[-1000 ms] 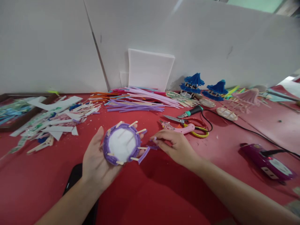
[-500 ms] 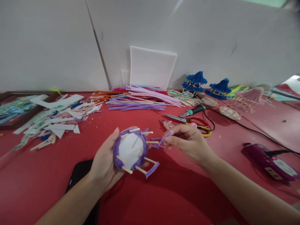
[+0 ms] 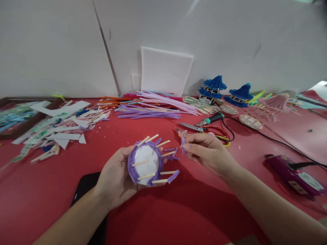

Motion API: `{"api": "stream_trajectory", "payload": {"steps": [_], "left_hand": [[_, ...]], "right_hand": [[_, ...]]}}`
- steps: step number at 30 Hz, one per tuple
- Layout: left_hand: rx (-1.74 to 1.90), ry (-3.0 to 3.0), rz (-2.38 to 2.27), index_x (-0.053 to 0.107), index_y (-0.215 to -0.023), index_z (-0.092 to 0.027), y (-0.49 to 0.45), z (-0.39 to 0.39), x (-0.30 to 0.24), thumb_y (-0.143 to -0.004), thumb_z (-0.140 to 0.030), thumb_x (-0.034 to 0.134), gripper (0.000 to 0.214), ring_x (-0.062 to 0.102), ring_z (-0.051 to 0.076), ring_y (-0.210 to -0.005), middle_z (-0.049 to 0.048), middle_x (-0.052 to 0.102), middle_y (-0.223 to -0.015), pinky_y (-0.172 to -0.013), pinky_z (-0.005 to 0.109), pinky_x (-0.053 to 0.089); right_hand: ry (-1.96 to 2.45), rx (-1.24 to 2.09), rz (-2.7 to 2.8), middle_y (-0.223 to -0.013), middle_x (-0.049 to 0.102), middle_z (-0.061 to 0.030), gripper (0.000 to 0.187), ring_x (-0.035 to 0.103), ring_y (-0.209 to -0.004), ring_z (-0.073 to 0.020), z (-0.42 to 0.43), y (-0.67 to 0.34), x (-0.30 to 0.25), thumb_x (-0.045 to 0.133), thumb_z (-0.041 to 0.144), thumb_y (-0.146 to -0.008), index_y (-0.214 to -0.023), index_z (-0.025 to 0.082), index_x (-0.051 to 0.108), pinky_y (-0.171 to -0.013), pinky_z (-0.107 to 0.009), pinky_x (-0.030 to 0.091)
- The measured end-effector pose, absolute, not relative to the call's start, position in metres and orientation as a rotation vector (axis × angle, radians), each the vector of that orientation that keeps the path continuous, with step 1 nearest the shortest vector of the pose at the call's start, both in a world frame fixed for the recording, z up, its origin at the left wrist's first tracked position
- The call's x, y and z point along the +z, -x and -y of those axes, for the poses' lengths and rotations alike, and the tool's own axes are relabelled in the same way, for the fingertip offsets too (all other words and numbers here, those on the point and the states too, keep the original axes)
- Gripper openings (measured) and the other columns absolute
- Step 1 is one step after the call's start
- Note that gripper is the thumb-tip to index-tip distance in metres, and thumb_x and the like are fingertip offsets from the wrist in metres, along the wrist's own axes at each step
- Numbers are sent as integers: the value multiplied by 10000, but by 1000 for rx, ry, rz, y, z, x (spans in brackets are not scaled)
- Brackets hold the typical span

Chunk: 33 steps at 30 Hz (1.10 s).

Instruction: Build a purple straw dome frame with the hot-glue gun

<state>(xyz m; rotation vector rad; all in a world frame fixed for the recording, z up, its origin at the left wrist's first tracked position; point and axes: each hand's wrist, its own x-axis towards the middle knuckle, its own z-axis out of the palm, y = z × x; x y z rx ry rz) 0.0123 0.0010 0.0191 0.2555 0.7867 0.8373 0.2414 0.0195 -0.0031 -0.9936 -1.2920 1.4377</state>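
Note:
My left hand holds a round craft base by its left side and underneath. White inside, it has a purple pipe-cleaner rim with several pale wooden sticks standing out of it. One short purple strip spans the ends of two sticks at the lower right. My right hand pinches a short purple piece of pipe cleaner between thumb and forefinger, apart from the base. Several cut purple pieces lie on the red table just beyond the base, partly behind a stick.
Scissors, a box cutter and a hot glue gun's pink-tinged nozzle area lie beyond my right hand. Purple pipe cleaners are piled at the back. A phone lies under my left arm; a magenta power strip sits right.
The base has shifted slightly right and tilted, so its sticks point more up and right. My right hand has turned the purple piece more upright.

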Motion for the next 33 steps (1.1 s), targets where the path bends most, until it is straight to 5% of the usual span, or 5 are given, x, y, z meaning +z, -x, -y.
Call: {"api": "stream_trajectory", "payload": {"steps": [14, 33], "left_hand": [[789, -282, -880, 567, -1249, -62, -17, 0, 22, -897, -269, 394, 443, 739, 301, -755, 190, 758, -871, -610, 399, 603], [799, -312, -860, 555, -1271, -90, -17, 1, 18, -898, -230, 397, 429, 744, 302, -767, 184, 759, -940, -560, 378, 606]], "right_hand": [[1054, 1450, 1334, -502, 466, 52, 215, 310, -433, -44, -16, -236, -2, 750, 281, -705, -600, 151, 615, -406, -220, 173], [1145, 1377, 1444, -473, 418, 70, 216, 287, -439, -53, -16, -236, -3, 728, 323, -718, -624, 151, 637, -430, -233, 218]]}}
